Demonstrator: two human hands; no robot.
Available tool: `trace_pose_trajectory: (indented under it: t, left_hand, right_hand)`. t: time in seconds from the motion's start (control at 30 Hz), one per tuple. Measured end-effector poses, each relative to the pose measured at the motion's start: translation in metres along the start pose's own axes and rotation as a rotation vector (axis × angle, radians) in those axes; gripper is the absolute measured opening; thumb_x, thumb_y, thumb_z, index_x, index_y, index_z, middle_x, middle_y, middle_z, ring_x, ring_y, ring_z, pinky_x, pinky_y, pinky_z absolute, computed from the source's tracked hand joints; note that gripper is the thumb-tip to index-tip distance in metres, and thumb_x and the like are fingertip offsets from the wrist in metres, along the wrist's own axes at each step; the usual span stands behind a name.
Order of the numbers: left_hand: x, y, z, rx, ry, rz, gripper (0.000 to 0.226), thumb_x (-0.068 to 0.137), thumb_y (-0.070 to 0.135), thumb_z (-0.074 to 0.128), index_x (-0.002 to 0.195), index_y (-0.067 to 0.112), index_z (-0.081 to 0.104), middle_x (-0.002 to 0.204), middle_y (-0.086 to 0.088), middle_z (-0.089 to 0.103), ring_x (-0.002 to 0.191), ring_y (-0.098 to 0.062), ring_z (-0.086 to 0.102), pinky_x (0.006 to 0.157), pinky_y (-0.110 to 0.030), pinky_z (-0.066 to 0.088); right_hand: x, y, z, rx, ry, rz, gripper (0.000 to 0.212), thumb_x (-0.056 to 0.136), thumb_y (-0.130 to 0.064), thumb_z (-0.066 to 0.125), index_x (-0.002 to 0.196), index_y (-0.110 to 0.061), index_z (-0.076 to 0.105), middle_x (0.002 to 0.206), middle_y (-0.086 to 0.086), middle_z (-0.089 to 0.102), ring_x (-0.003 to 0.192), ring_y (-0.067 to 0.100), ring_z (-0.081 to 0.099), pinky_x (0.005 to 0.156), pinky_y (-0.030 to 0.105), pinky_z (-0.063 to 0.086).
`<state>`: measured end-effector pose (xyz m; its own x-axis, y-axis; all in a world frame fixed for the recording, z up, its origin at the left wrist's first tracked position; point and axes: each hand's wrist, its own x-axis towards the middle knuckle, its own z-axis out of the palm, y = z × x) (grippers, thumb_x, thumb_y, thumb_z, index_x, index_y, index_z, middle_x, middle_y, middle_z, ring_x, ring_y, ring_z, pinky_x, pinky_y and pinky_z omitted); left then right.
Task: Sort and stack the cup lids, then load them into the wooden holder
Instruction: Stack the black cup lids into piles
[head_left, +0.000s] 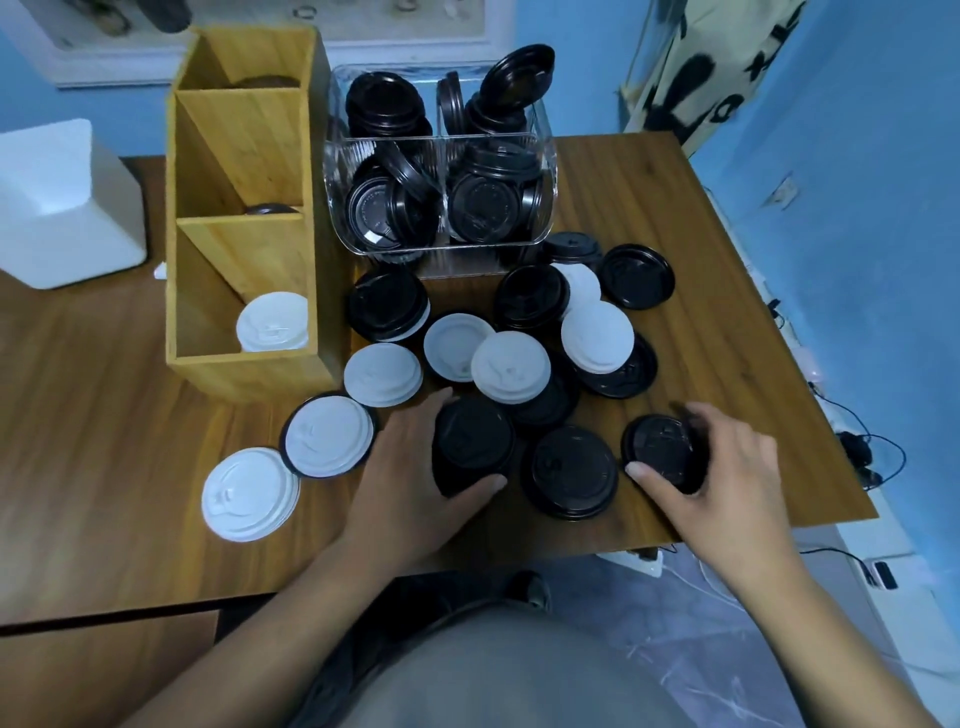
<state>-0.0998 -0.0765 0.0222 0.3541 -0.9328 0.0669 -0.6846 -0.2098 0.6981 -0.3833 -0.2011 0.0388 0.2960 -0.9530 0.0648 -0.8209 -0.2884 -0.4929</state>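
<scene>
Head view: scattered lids (509, 366) crowd centre frame; left hand (410, 478) clasps a black stack (470, 441), right hand (727, 467) grips a black lid (660, 449). Wooden holder (244, 156), upper left, holds white lids (272, 322); clear bin (335, 176), black ones.

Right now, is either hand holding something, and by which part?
Yes. The left hand grips a black lid stack by its sides, thumb near, fingers far. The right hand holds a separate black lid by its rim.

Both bare forearms are extended forward, well apart. The left grip (410, 467) is curled, thumb below and fingers above, round a stack of black cup lids (470, 441); a tilted black cup lid (660, 447) is pinched likewise by the right grip (727, 462)
</scene>
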Motion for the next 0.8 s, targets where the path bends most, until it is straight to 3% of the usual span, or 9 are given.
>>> trace_pose_trajectory:
  t: [0.07, 0.13, 0.27, 0.37, 0.47, 0.6, 0.7, 0.8]
  left_hand:
    - [0.0, 0.0, 0.0, -0.001, -0.002, -0.004, 0.097, 0.074, 0.062, 0.08, 0.152, 0.028, 0.035, 0.146, 0.012, 0.047, 0.135, -0.004, 0.04, 0.11, -0.023, 0.033]
    - [0.0, 0.0, 0.0, 0.0, -0.002, 0.006, 0.097, 0.075, 0.062, 0.079, 0.153, 0.025, 0.035, 0.147, 0.01, 0.046, 0.135, -0.004, 0.039, 0.109, -0.018, 0.029]
    - [-0.001, -0.002, 0.0, -0.007, -0.003, 0.036, 0.094, 0.075, 0.061, 0.079, 0.151, 0.023, 0.038, 0.146, 0.008, 0.048, 0.134, -0.007, 0.041, 0.109, -0.015, 0.028]
    - [-0.001, -0.003, -0.001, -0.013, -0.003, 0.061, 0.088, 0.075, 0.06, 0.08, 0.146, 0.023, 0.044, 0.141, 0.007, 0.051, 0.131, -0.008, 0.043, 0.106, -0.003, 0.021]
    - [-0.001, -0.004, -0.002, -0.019, -0.009, 0.06, 0.091, 0.072, 0.059, 0.083, 0.146, 0.022, 0.046, 0.14, 0.007, 0.053, 0.129, -0.007, 0.043, 0.105, 0.0, 0.019]
    - [-0.001, -0.005, -0.001, -0.02, -0.017, 0.064, 0.097, 0.069, 0.066, 0.08, 0.148, 0.023, 0.043, 0.14, 0.008, 0.055, 0.128, -0.009, 0.047, 0.106, -0.021, 0.036]
    - [-0.001, -0.004, -0.002, -0.047, -0.022, 0.049, 0.097, 0.07, 0.065, 0.076, 0.15, 0.021, 0.042, 0.141, 0.007, 0.055, 0.127, -0.009, 0.046, 0.103, -0.027, 0.039]
    - [0.0, -0.004, -0.003, -0.045, -0.033, 0.057, 0.096, 0.071, 0.057, 0.078, 0.151, 0.02, 0.04, 0.143, 0.005, 0.055, 0.128, -0.008, 0.043, 0.103, -0.028, 0.038]
  right_hand:
    - [0.002, 0.0, 0.0, 0.11, -0.072, -0.001, 0.077, 0.077, -0.028, 0.082, 0.144, -0.024, 0.043, 0.136, -0.001, 0.055, 0.131, 0.022, 0.042, 0.111, 0.047, 0.039]
    - [0.001, -0.003, -0.003, 0.215, -0.137, 0.032, 0.082, 0.077, -0.012, 0.08, 0.147, -0.028, 0.04, 0.144, -0.003, 0.048, 0.138, 0.017, 0.039, 0.116, 0.036, 0.032]
    - [-0.001, -0.006, -0.001, 0.105, -0.089, -0.032, 0.077, 0.079, -0.028, 0.084, 0.145, -0.022, 0.045, 0.14, -0.002, 0.054, 0.134, 0.02, 0.045, 0.108, 0.032, 0.036]
    - [0.002, -0.018, -0.011, 0.146, 0.001, -0.032, 0.072, 0.076, -0.037, 0.085, 0.139, -0.024, 0.053, 0.133, -0.003, 0.061, 0.126, 0.019, 0.055, 0.104, 0.029, 0.04]
    - [0.004, -0.057, -0.016, 0.264, 0.059, -0.148, 0.07, 0.07, -0.044, 0.085, 0.133, -0.025, 0.06, 0.124, -0.011, 0.063, 0.116, 0.004, 0.055, 0.101, 0.01, 0.039]
    - [0.006, -0.113, 0.013, 0.248, -0.054, -0.436, 0.064, 0.072, -0.05, 0.082, 0.126, -0.018, 0.068, 0.127, -0.011, 0.064, 0.119, 0.006, 0.055, 0.107, 0.009, 0.032]
    - [0.013, -0.13, 0.036, 0.152, -0.205, -0.475, 0.067, 0.074, -0.056, 0.079, 0.131, -0.021, 0.066, 0.134, -0.006, 0.063, 0.127, 0.011, 0.049, 0.106, 0.004, 0.022]
    - [0.015, -0.132, 0.047, 0.086, -0.284, -0.497, 0.069, 0.077, -0.057, 0.077, 0.136, -0.025, 0.061, 0.138, -0.008, 0.059, 0.131, 0.009, 0.043, 0.108, 0.012, 0.022]
